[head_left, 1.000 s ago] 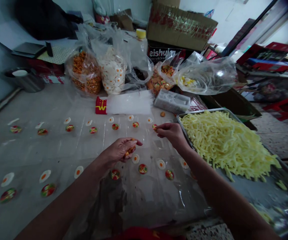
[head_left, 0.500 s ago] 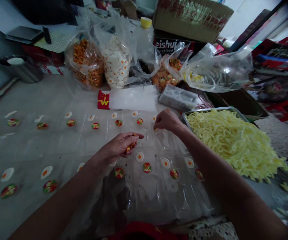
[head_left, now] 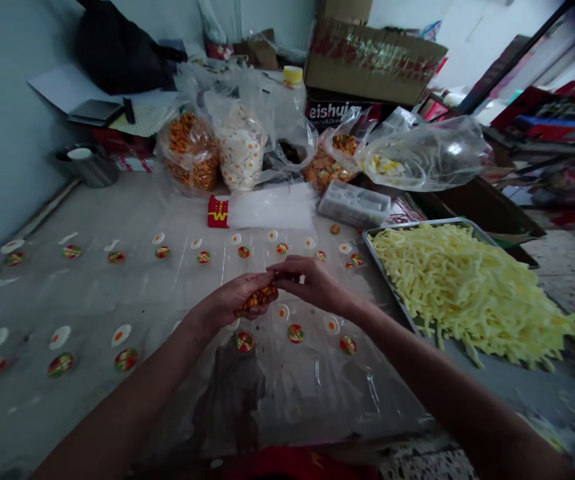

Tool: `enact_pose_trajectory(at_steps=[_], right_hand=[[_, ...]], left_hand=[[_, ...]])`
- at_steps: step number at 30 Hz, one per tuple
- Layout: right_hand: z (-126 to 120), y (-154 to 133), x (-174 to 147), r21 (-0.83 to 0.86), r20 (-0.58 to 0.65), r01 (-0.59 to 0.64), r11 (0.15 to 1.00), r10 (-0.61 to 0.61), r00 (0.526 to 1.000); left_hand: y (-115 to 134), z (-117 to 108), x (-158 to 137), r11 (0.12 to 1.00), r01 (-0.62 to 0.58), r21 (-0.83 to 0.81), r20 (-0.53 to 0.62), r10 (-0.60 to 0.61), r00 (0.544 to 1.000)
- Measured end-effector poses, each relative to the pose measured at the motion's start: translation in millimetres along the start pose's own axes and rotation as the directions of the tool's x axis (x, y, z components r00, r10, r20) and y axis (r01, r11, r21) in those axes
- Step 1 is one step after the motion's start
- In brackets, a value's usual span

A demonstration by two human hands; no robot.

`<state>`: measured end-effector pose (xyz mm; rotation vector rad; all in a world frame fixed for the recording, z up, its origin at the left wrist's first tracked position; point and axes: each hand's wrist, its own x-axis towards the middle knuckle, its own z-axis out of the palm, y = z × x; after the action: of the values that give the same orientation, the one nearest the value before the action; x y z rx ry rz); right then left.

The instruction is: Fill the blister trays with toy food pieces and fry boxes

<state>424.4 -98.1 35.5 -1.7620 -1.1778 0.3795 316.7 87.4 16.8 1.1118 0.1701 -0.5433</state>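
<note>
Your left hand (head_left: 242, 293) is above the middle of the table (head_left: 132, 203), fingers curled round a clutch of small orange pieces (head_left: 258, 297); thumb lies along the top, pieces showing between thumb and fingers. Your right hand (head_left: 312, 280) comes in from the other side, palm down, fingertips narrowed together at the edge of that clutch. Cannot tell whether they pinch a piece.

Below and beyond your hands: clear plastic film (head_left: 287, 387) over the tabletop, with red-and-green discs (head_left: 295, 333) set out in two rows, near and far. White egg shapes (head_left: 333, 325) with orange centres run alongside, most just behind a disc. Your forearms cross the near row and hide part of it.

Right of your right hand, a metal tray (head_left: 392, 287) heaped with pale yellow strips (head_left: 467, 287), some spilling over its near edge. One loose orange piece (head_left: 334, 229) lies near the tray's far left corner.

Behind the far row: a red packet (head_left: 218, 211) with yellow marks, then a bag of orange pieces (head_left: 194, 160) beside a bag of egg shapes (head_left: 242, 150).
</note>
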Motion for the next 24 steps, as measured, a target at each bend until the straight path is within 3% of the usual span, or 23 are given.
enact_pose_trajectory(at_steps=[4,6,11,15,17,19,21,24], right_hand=[[17.3,-1.2,-5.0,0.04,-0.115,0.078,0.996,-0.073,0.991],[19.8,0.1,-7.4,0.062,-0.101,0.071,0.995,-0.065,0.993],[19.4,9.8,-4.7,0.105,0.027,-0.121,0.987,0.118,0.993],[15.8,34.0,20.0,0.129,-0.192,-0.309,0.942,0.33,0.924],[15.0,46.7,37.0,0.032,-0.279,-0.378,0.925,0.371,0.886],[16.9,55.1,50.7,-0.181,-0.305,-0.401,0.898,0.336,0.891],[21.5,57.1,57.1,-0.428,-0.248,-0.347,0.835,0.261,0.933],[29.5,51.4,55.4,-0.703,-0.075,-0.166,0.691,0.159,0.984]], left_hand=[[-4.1,5.6,-11.7,0.998,0.053,0.024,0.006,-0.053,0.999],[-5.8,11.3,-14.3,0.998,0.063,0.017,0.002,-0.063,0.998],[-8.5,24.3,-11.8,0.988,0.039,-0.152,-0.109,-0.056,0.992],[-3.1,15.9,-16.7,0.928,-0.065,-0.367,-0.362,-0.078,0.929],[2.2,4.4,-22.9,0.885,-0.146,-0.441,-0.454,-0.08,0.887],[7.9,-8.8,-29.7,0.841,-0.212,-0.498,-0.504,-0.082,0.86],[12.9,-21.3,-35.9,0.806,-0.244,-0.539,-0.514,-0.085,0.853],[17.3,-35.7,-42.5,0.78,-0.273,-0.563,-0.487,-0.047,0.872]])
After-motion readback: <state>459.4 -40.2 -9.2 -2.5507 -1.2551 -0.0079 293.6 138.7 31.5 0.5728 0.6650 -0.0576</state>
